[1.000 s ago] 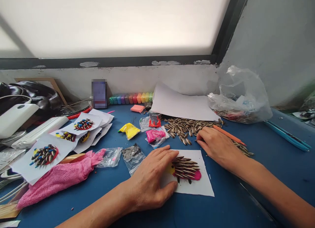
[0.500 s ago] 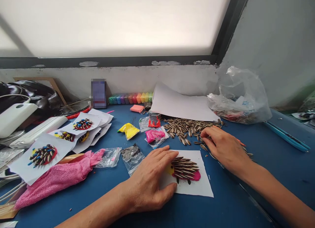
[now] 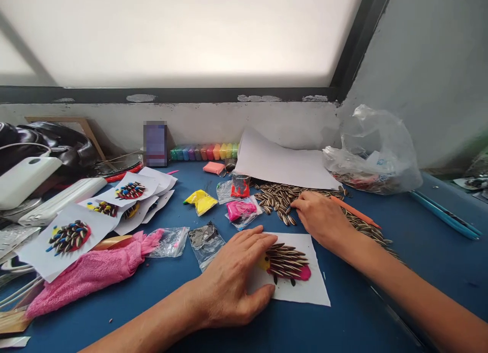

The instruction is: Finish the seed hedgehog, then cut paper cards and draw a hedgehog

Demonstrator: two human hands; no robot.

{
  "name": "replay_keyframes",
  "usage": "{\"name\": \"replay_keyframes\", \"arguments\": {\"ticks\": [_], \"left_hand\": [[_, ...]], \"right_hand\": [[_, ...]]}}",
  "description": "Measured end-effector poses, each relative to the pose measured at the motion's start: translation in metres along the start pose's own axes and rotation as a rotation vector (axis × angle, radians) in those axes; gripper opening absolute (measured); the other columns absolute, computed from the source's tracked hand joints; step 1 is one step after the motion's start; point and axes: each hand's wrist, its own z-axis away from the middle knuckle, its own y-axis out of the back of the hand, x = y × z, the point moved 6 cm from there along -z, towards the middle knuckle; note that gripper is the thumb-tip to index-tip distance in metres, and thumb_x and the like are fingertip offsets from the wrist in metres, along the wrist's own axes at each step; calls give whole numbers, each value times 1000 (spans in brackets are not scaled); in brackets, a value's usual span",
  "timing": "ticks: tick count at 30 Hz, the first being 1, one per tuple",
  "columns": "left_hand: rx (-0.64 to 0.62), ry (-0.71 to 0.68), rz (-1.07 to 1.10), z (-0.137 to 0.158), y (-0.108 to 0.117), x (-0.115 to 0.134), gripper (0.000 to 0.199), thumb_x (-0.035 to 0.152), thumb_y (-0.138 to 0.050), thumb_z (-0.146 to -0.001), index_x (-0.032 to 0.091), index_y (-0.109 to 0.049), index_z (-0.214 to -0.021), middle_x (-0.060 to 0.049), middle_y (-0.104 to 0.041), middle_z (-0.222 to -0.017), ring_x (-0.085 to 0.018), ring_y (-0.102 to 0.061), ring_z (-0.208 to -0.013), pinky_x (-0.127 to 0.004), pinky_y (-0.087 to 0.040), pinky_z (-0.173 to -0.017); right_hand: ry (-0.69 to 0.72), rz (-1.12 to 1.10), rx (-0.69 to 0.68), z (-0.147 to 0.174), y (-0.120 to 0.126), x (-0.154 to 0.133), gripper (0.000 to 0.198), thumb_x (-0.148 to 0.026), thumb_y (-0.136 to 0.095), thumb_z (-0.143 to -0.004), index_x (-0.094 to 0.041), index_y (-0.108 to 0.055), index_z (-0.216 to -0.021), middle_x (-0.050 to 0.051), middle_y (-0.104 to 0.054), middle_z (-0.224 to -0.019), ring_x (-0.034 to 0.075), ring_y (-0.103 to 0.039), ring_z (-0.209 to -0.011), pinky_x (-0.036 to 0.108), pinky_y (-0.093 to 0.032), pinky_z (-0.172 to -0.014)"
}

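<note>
Flat across the left side of a white paper sheet [image 3: 314, 291] lies my left hand [image 3: 236, 277], its fingers stretched out and thumb apart. On that sheet is a hedgehog picture [image 3: 287, 261] with a yellow face, a pink body and rows of striped sunflower seeds for spines; my fingers partly cover the face. My right hand [image 3: 324, 218] is at the near edge of a pile of sunflower seeds [image 3: 280, 194], thumb and fingertips drawn together beside the seeds. Whether a seed is between them is too small to tell. An orange stick-like tool [image 3: 358, 213] lies behind my right wrist.
Packets of yellow clay [image 3: 201, 202], pink clay [image 3: 241, 209] and black clay [image 3: 204, 238] lie left of the seeds. Finished hedgehog sheets [image 3: 70, 236] and a pink cloth [image 3: 91, 274] are at left. A plastic bag [image 3: 377, 160] and blue tweezers [image 3: 446, 216] are at right.
My right hand has moved left along the near edge of the seed pile, uncovering more of the orange tool and the seeds behind it. My left hand stays on the paper.
</note>
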Motion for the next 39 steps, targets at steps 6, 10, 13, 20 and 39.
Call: {"name": "replay_keyframes", "arguments": {"ticks": [6, 10, 13, 20, 39], "left_hand": [[-17, 9, 14, 2, 1, 1, 68, 26, -58, -82, 13, -39, -146, -14, -50, -149, -31, -33, -147, -55, -30, -120], [-16, 13, 18, 3, 2, 2, 69, 25, -58, -82, 17, -37, -147, -14, -49, -150, -31, -33, -147, -56, -29, -120], [-28, 18, 7, 2, 2, 1, 70, 24, -59, -81, 18, -36, -147, -15, -49, -149, -32, -33, -147, -57, -30, -119], [-28, 23, 7, 4, 2, 1, 73, 20, -60, -80, 19, -35, -148, -15, -47, -151, -33, -32, -148, -57, -31, -119], [-43, 35, 8, 1, 2, 1, 70, 22, -58, -80, 16, -38, -146, -14, -48, -150, -32, -32, -147, -57, -31, -119]], "right_hand": [[-14, 38, -21, 2, 2, -2, 28, -2, -46, -89, -13, -71, -96, 14, -68, -92, 27, -65, -91, 35, -45, -76], [-21, -50, 2, 5, 3, 0, 27, -4, -44, -91, -12, -67, -104, 14, -67, -97, 27, -65, -91, 35, -46, -74], [-12, -166, 27, 15, 11, 3, 26, -9, -43, -95, -16, -65, -105, 10, -68, -100, 22, -66, -86, 32, -49, -73], [-138, -702, 93, 55, 33, 24, 14, -28, -58, -88, -23, -71, -87, 4, -73, -86, 17, -66, -67, 28, -53, -58], [-118, -623, 168, 103, 22, 12, 21, -33, -56, -89, -29, -73, -78, -3, -72, -69, 14, -62, -51, 25, -48, -47]]}}
